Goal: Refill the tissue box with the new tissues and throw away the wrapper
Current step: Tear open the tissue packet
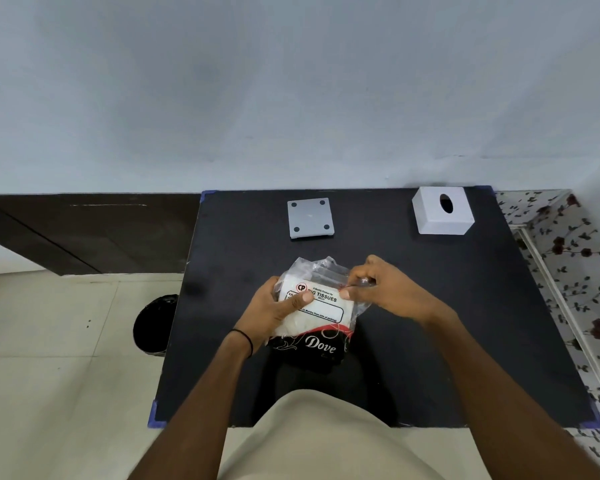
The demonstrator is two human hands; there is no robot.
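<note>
A clear plastic pack of white tissues (321, 303), printed with "TISSUES" and a black "Dove" band, is held above the middle of the black table (430, 323). My left hand (278, 311) grips the pack's left side, thumb across the label. My right hand (388, 289) pinches the wrapper's top right edge. The white cube tissue box cover (442, 211), with an oval slot on top, stands at the back right. Its flat grey base plate (310, 218), with dark corner pads, lies apart at the back centre.
A black bin (155, 323) with a bag liner stands on the tiled floor left of the table. A dark wooden panel runs along the wall at the left. Floral-patterned fabric (568, 258) borders the table's right side.
</note>
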